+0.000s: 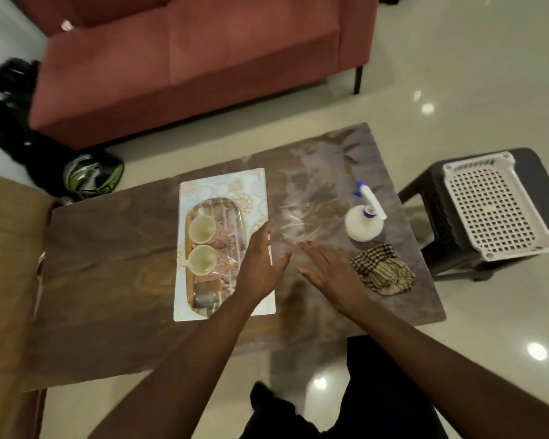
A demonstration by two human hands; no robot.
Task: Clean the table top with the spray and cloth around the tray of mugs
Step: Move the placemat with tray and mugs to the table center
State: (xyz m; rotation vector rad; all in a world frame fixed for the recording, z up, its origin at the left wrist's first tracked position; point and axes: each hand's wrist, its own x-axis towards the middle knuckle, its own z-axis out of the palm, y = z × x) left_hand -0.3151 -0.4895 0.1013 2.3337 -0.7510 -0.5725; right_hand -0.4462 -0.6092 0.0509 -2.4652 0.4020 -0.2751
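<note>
A clear tray (pixel 232 213) holding two pale mugs (pixel 201 229) rests on a patterned white mat (pixel 251 185) in the middle of the dark wooden table (pixel 108 267). My left hand (pixel 260 267) hovers open over the mat's right edge, beside the tray. My right hand (pixel 330 274) is open, fingers spread, above the table just right of it. The white spray bottle (pixel 362 221) with a blue nozzle stands upright at the table's right side. A crumpled checked cloth (pixel 382 270) lies in front of the bottle, close to my right hand.
A red sofa (pixel 187 58) stands beyond the table. A dark stool (pixel 431 204) carrying a white perforated basket (pixel 495 207) sits right of the table. A helmet (pixel 92 175) and dark bags lie on the floor at left. A brown surface (pixel 7 264) adjoins the table's left end.
</note>
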